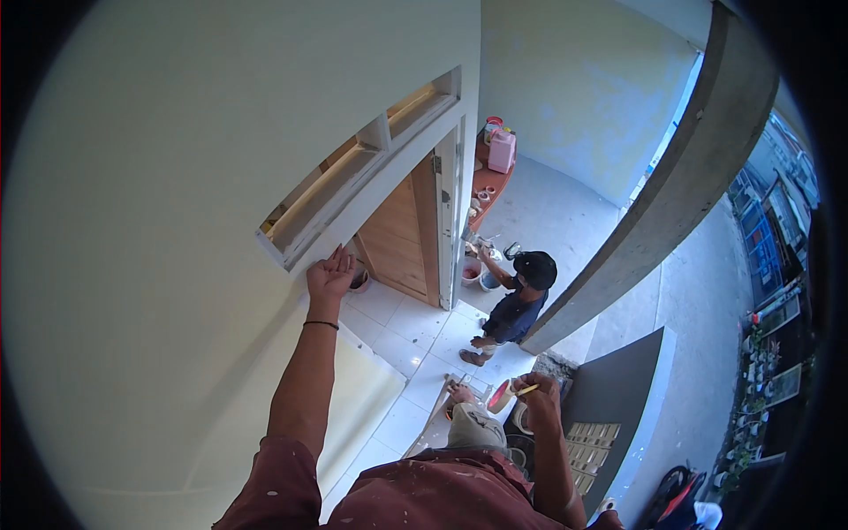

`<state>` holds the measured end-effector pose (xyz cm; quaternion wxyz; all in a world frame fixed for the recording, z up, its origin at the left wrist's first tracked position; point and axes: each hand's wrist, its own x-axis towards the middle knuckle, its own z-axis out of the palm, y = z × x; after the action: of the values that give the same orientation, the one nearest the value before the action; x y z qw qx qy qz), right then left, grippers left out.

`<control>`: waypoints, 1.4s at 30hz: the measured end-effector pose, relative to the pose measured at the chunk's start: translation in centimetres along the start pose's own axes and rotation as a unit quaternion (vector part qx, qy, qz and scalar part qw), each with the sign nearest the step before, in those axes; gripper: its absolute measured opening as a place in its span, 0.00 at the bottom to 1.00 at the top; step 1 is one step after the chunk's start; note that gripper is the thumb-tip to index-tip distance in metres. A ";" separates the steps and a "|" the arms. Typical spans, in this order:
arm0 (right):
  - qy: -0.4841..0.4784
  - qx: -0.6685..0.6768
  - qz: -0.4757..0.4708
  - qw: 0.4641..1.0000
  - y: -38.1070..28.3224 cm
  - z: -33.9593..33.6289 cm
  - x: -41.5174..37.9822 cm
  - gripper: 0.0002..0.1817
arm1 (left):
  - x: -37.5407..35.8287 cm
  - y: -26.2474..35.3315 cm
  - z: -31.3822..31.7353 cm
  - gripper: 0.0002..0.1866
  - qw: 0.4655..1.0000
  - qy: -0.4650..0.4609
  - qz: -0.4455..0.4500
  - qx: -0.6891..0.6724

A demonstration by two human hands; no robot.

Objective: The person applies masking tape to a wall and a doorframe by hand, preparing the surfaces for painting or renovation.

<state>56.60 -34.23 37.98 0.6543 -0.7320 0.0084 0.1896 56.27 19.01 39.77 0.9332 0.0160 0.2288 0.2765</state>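
My left hand reaches up to the white door frame below the transom opening. Its fingers are bent against the frame's lower corner, with the palm partly towards me. Lower right, my right hand is closed around a thin yellow stick; whether a brush head is on it I cannot make out. Just left of that hand is a round container with a red inside or lid. The wooden door stands beyond the frame.
A co-worker in a dark cap stands on the white tiles, an arm raised towards the frame. Beside the co-worker are paint buckets. A pink jug stands on a brown table. A concrete column rises at right, above a dark low wall.
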 end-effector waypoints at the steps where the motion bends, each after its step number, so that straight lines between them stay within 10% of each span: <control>1: -0.007 0.020 -0.005 1.000 0.3 0.0 0.1 0.07 | 0.0 -0.1 -0.6 0.39 0.999 0.002 0.028 0.017; 12: -0.024 0.053 0.014 0.998 1.0 -1.2 0.6 0.09 | -0.2 -2.1 -1.9 0.39 0.998 -0.036 0.049 -0.036; 15: -0.007 0.068 0.019 0.997 -0.8 -0.3 0.8 0.07 | 0.1 0.1 -0.4 0.33 0.984 -0.028 -0.068 -0.159; 18: 0.000 0.069 0.021 0.997 -1.7 0.4 1.0 0.07 | -2.5 -3.3 0.6 0.24 0.994 -0.035 0.079 0.072; 27: -0.011 0.082 0.042 0.996 -0.7 1.6 1.9 0.09 | 0.1 -2.5 7.1 0.34 0.974 0.213 0.078 0.002; 42: -0.003 0.051 0.037 0.998 -1.2 3.0 4.8 0.07 | 2.3 -0.6 6.7 0.32 0.973 0.211 0.082 0.046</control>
<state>60.57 -30.04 37.52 0.6834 -0.6962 0.0429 0.2155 61.19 20.30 44.67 0.8361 0.0188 0.4312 0.3387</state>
